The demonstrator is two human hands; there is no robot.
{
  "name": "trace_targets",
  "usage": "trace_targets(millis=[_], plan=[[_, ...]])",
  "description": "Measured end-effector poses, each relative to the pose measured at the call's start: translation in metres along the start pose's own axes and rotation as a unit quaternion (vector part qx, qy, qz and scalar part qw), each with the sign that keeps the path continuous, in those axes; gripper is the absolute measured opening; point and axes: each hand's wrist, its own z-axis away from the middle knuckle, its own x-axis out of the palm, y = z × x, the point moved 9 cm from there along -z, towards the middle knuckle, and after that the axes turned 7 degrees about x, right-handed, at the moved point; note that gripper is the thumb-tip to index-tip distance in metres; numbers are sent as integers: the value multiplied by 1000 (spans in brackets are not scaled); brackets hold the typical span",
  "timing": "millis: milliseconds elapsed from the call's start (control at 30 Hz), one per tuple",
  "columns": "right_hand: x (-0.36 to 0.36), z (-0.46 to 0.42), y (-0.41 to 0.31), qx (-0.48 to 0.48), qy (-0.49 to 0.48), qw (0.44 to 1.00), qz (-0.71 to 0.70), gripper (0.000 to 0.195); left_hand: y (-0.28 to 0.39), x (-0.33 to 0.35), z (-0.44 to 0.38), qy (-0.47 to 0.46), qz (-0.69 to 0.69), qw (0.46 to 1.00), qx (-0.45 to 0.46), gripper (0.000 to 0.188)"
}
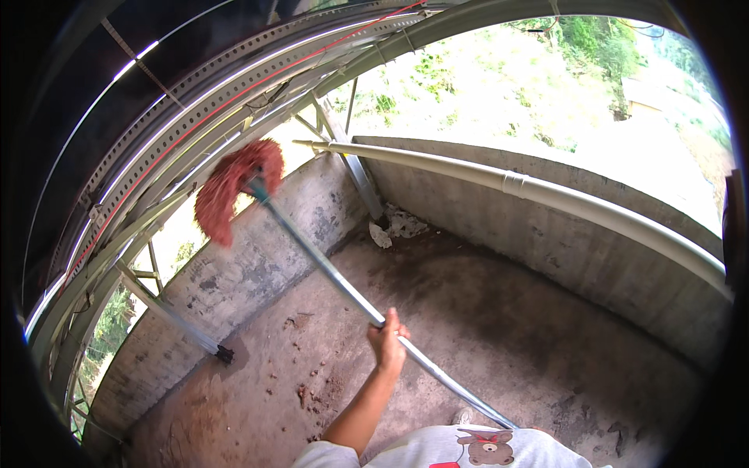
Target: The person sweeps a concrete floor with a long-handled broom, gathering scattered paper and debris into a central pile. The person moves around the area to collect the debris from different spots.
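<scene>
My left hand (388,342) is closed around the metal pole (345,286) of a long-handled brush, with the thumb up along it. At the far end of the pole, a green socket (258,190) carries a curved head of red bristles (225,187), blurred at its edges. The bristles are raised in front of the left concrete parapet (263,245), near the underside of the metal roof frame (234,93). The pole's near end runs down to my shirt (409,450), where it goes out of sight. My right hand is out of view.
A pale plastic pipe (445,161) runs along the right parapet (439,193). Steel posts (357,175) rise at the corner and left wall. White rubble (398,225) lies in the corner; crumbs of dirt (316,392) dot the concrete floor (263,403). A red cable (234,93) follows the roof frame.
</scene>
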Motion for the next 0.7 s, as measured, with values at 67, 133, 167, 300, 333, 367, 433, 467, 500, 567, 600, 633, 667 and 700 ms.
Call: trace_targets(millis=[67,133,167,300,333,367,433,467,500,567,600,633,667,700], plan=[[3,4,4,10,8,1000,-19,34,-29,39,-1,-87,21,995,-35,26],[10,4,0,11,1,1000,-28,33,-38,80,5,-157,30,986,-38,25],[12,1,-5,8,-4,999,-33,33,-37,100,8,-180,38,982,-39,24],[34,-18,-39,-22,-49,998,-44,32,-15,135,-24,-171,-30,984,33,25],[40,-22,-44,-27,-61,997,-49,31,-5,134,-33,-157,-29,985,63,25],[45,-26,-52,-33,-76,995,-51,31,11,127,-41,-147,-16,985,87,25],[56,-37,-62,-41,-102,993,-53,30,18,95,-65,-124,-8,990,68,29],[65,-42,-68,-47,-120,990,-48,30,30,71,-69,-98,-8,992,75,29],[72,-46,-74,-51,-137,989,-39,29,41,45,-72,-70,-7,994,83,29],[77,-55,-83,-59,-154,986,-7,29,53,-14,-80,8,-22,995,100,26],[80,-59,-93,-68,-171,983,23,28,65,-51,-83,52,-37,992,111,25],[73,-60,-102,-77,-180,980,44,26,72,-77,-84,90,-47,988,116,24],[62,-61,-111,-85,-181,978,62,24,79,-82,-83,103,-47,988,106,25],[49,-62,-119,-92,-183,976,80,21,83,-86,-82,116,-47,988,95,25]])
